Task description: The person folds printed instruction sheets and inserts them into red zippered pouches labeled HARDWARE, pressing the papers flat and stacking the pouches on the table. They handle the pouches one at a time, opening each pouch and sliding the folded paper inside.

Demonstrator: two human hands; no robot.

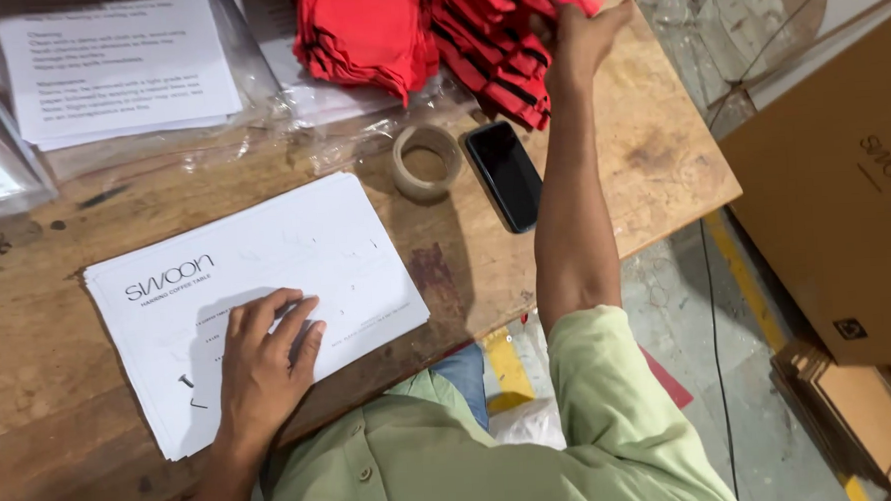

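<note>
My left hand rests flat, fingers spread, on a stack of white printed sheets near the wooden table's front edge. My right hand reaches to the far side of the table and grips a pile of red cloth pieces with black stripes. A second pile of plain red cloth lies just left of it. A roll of clear tape and a black phone lie between the sheets and the cloth.
More printed sheets in clear plastic sleeves lie at the table's far left. The wooden table is worn and stained. A large cardboard box stands at the right, with flat cardboard on the floor below.
</note>
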